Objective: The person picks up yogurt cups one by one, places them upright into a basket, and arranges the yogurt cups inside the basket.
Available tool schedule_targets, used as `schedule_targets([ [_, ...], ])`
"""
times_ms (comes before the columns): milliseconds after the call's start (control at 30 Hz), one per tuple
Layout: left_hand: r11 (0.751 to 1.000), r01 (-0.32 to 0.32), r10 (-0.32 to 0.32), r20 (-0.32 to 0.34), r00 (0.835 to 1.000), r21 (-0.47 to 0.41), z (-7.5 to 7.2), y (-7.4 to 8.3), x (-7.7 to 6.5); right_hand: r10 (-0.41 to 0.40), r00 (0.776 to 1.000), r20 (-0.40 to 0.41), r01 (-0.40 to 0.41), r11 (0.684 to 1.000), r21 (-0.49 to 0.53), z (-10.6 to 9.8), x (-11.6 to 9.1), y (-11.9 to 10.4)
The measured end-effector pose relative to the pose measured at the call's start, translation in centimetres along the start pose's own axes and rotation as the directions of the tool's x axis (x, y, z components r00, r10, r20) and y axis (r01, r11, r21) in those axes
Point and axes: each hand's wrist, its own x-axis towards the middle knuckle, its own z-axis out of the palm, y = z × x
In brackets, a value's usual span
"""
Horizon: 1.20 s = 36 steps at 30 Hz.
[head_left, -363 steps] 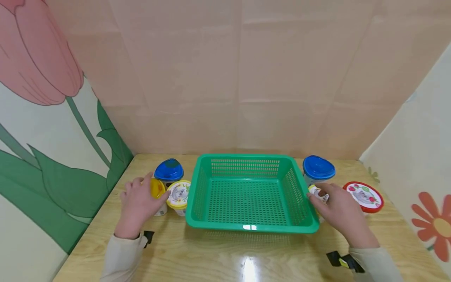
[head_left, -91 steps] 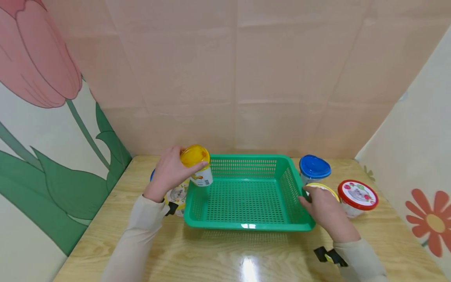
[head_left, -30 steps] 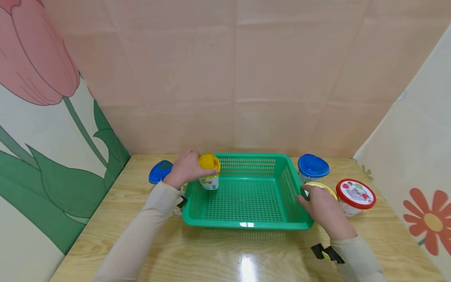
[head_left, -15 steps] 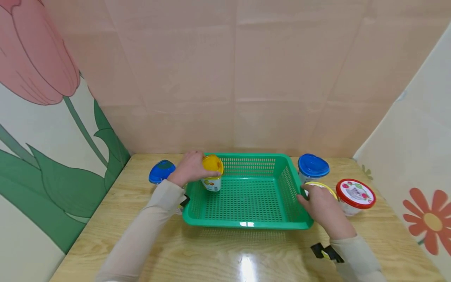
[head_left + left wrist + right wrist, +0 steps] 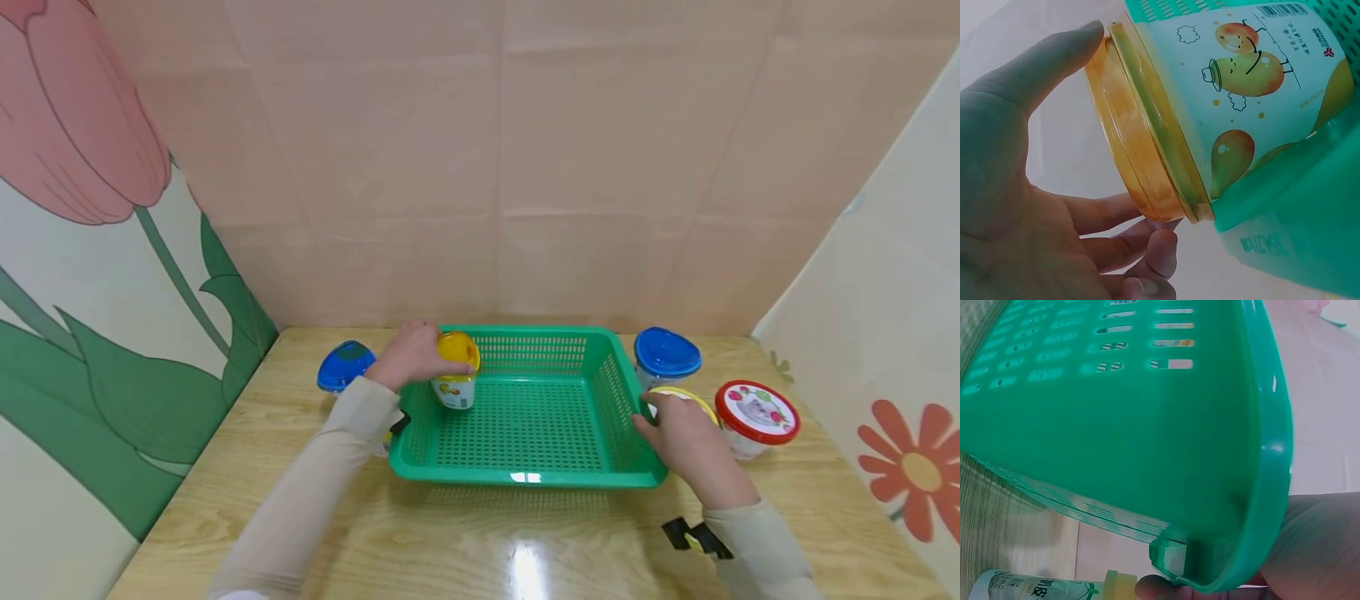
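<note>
A white plastic cup [image 5: 455,392] with mango drawings and a yellow lid is inside the left end of the green basket [image 5: 585,481]. My left hand [image 5: 411,357] grips it by the lid [image 5: 1147,137], thumb on one side and fingers on the other. In the left wrist view the cup's base is close to the basket's wall; whether it touches the floor I cannot tell. My right hand [image 5: 692,447] holds the basket's right rim [image 5: 1275,450]. Beneath that hand stands a cup with a yellow-edged lid [image 5: 693,397], partly hidden.
Right of the basket stand a blue-lidded cup [image 5: 666,354] and a red-lidded tub [image 5: 757,414]. Another blue-lidded cup [image 5: 345,365] stands at the left, partly behind my left wrist. A further cup there is almost fully hidden. Walls close off the wooden table [image 5: 465,542] behind and at the sides.
My left hand has taken the yellow-lidded cup from the table at the left into the basket, lately easing it slightly right and down. My right hand has settled on the basket's rim.
</note>
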Motion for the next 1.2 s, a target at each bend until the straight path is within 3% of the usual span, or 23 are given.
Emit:
schedule_targets([
  [767,0.997,0.054,-0.052,0.059,0.997,-0.046,0.70,0.15,0.69,0.016,1.000,0.009,-0.016,1.000,0.013,0.29,-0.20,-0.17],
  [1200,0.998,0.049,-0.047,0.058,0.997,-0.032,0.54,0.74,1.07,0.009,1.000,-0.012,-0.009,1.000,0.010,-0.07,-0.12,-0.08],
])
